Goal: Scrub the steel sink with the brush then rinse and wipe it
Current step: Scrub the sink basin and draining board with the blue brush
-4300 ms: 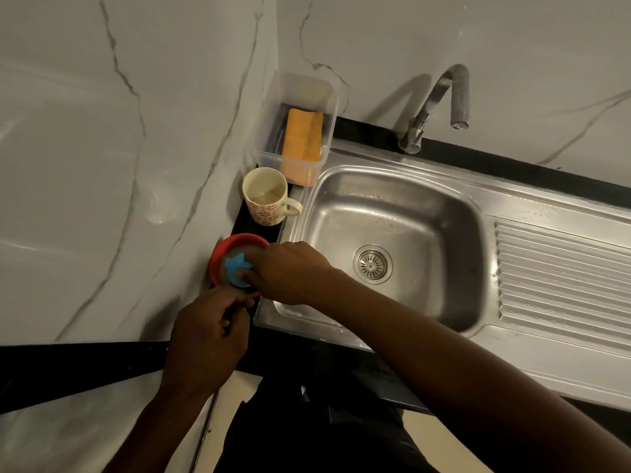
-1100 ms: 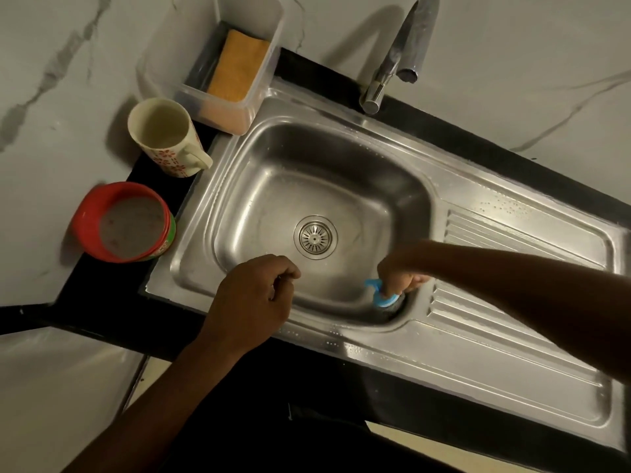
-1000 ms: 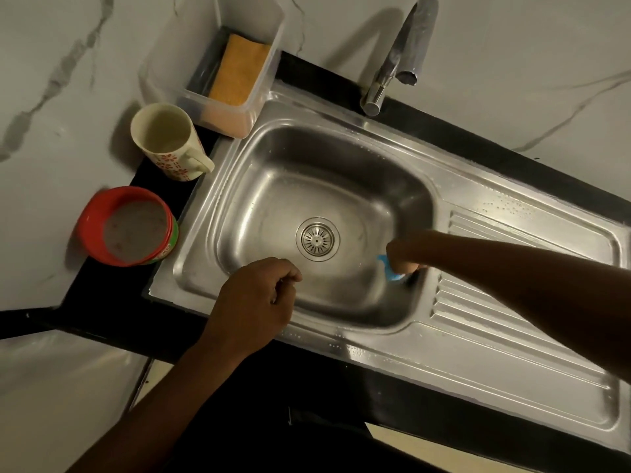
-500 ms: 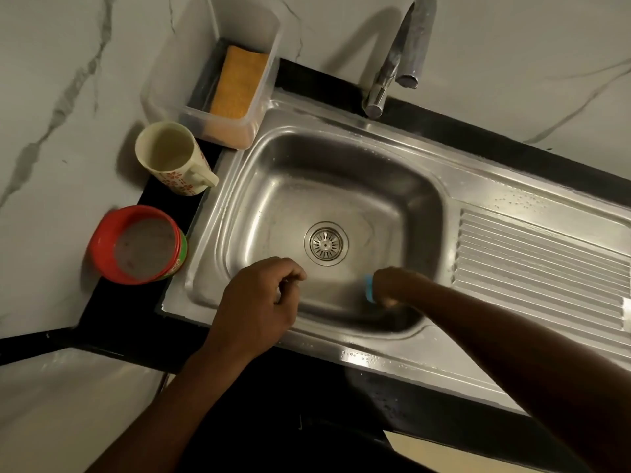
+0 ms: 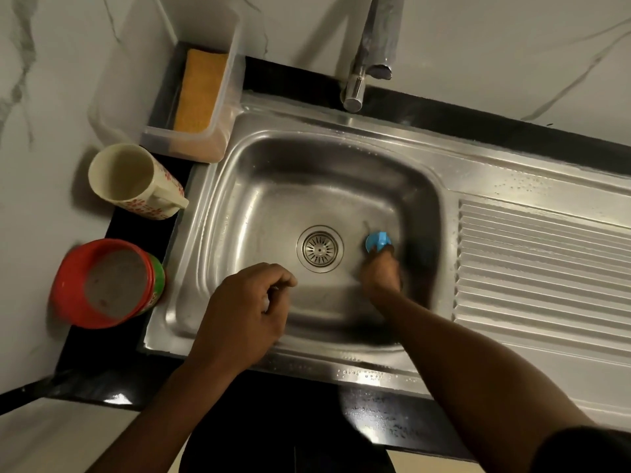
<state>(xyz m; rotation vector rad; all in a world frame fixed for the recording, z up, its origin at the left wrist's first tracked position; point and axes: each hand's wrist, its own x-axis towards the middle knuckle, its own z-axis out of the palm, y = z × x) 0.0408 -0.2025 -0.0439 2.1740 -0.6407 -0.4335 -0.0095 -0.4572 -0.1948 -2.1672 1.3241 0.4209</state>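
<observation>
A stainless steel sink basin [image 5: 259, 199] is lying open below the camera, with a round steel drain strainer [image 5: 320, 248] sitting in its floor. The right hand [image 5: 382, 271] is reaching down into the basin and clamping its fingers round a small blue plastic brush [image 5: 377, 241], which is pressing on the basin floor just right of the strainer; hand and brush are showing blurred. The left hand [image 5: 246, 315] is hovering over the near rim, its fingers curling in toward the palm with nothing visible in them.

A clear plastic rectangular tub [image 5: 184, 145] is standing at the far-left corner, holding an orange sponge [image 5: 201, 90] on edge. A cream mug with red flowers [image 5: 136, 182] is standing beside the tub, and whether anything is in it cannot be told. A red round tub [image 5: 68, 295] is holding a grey paste-like fill.

The far half of the basin is lying unoccupied. A ribbed steel drainboard [image 5: 546, 268] is stretching off to the right. A chrome tap [image 5: 362, 73] is overhanging the far rim.
</observation>
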